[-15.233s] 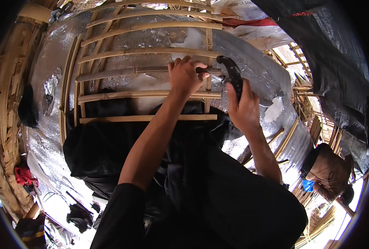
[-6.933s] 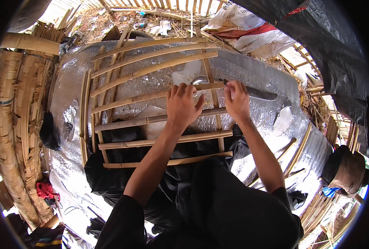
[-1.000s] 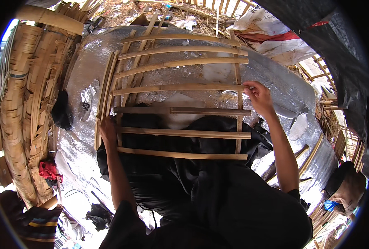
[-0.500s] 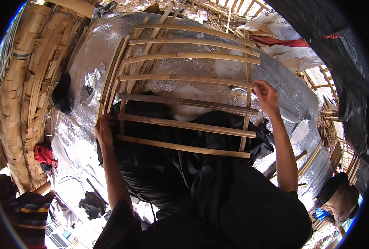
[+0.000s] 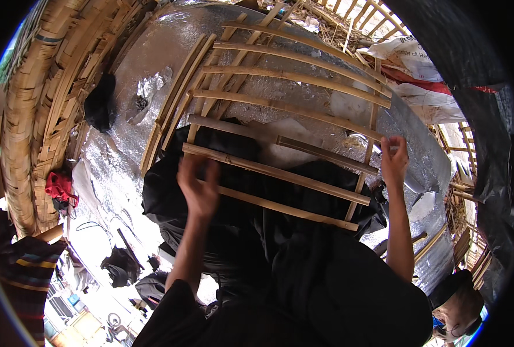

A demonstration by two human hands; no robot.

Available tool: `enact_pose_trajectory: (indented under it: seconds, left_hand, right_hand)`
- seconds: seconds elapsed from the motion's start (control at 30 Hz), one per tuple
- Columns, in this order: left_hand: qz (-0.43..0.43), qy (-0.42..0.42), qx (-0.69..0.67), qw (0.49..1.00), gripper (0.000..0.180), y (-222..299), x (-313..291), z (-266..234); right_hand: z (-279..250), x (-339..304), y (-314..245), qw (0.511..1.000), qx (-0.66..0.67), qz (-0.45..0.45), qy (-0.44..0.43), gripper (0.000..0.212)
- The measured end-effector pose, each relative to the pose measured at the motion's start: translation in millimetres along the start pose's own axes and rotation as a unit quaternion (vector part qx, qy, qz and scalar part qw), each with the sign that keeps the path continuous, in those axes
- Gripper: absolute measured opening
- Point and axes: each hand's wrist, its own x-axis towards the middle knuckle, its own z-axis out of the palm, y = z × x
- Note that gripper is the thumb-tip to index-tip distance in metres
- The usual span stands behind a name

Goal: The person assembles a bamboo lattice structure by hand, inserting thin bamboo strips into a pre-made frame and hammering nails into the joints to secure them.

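Observation:
A ladder-like bamboo frame (image 5: 283, 106) lies across my lap, with several crosswise slats over upright strips at both sides. My right hand (image 5: 394, 162) is closed in a pinch at the right end of one bamboo slat (image 5: 303, 109), by the right upright. Blurred by motion, my left hand (image 5: 198, 188) is over the left end of a lower slat (image 5: 280, 174), thumb and fingers apart; whether it touches the bamboo I cannot tell. In the middle, a short dark piece (image 5: 326, 155) overlaps another slat (image 5: 225, 124). Loose long bamboo strips (image 5: 173, 95) lie left of the frame.
A silvery sheet (image 5: 153, 52) covers the ground. Woven bamboo (image 5: 31, 121) stands along the left, with a black cap (image 5: 100, 103) and a red cloth item (image 5: 59, 186) near it. White sacks (image 5: 410, 61) lie at far right. Other people (image 5: 34, 272) (image 5: 456, 301) are at both lower sides.
My left hand has left the loose strips and moved right, over the frame's left side. The right hand stays at the slat's end. The view has shifted and tilted, with the frame now slanting.

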Motion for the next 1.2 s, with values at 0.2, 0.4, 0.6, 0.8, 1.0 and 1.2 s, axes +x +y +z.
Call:
enact_pose_trajectory:
  seconds: [0.2, 0.4, 0.6, 0.8, 1.0, 1.2]
  left_hand:
    - [-0.195, -0.093, -0.01, 0.976, 0.044, -121, 140, -6]
    - [-0.258, -0.028, -0.095, 0.961, 0.049, -93, 148, 5]
    - [-0.242, 0.048, -0.205, 0.947, 0.038, -25, 165, -14]
    - [0.01, -0.046, -0.276, 0.96, 0.031, 37, 233, -10]
    - [-0.045, -0.195, -0.355, 0.913, 0.025, 65, 286, -3]
    - [-0.077, -0.152, -0.313, 0.934, 0.024, 82, 305, -23]
  right_hand:
    - [10, -46, -28, 0.943, 0.157, 0.23, -0.185, 0.047]
    - [22, -61, -8, 0.93, 0.281, 0.18, -0.155, 0.032]
    - [-33, -21, -36, 0.912, 0.346, 0.14, -0.169, 0.025]
    - [-100, 61, -69, 0.922, 0.369, 0.04, -0.108, 0.036]
    - [-135, 105, -105, 0.93, 0.352, 0.061, -0.083, 0.026]
    - [-135, 148, -115, 0.915, 0.39, -0.005, -0.097, 0.028]
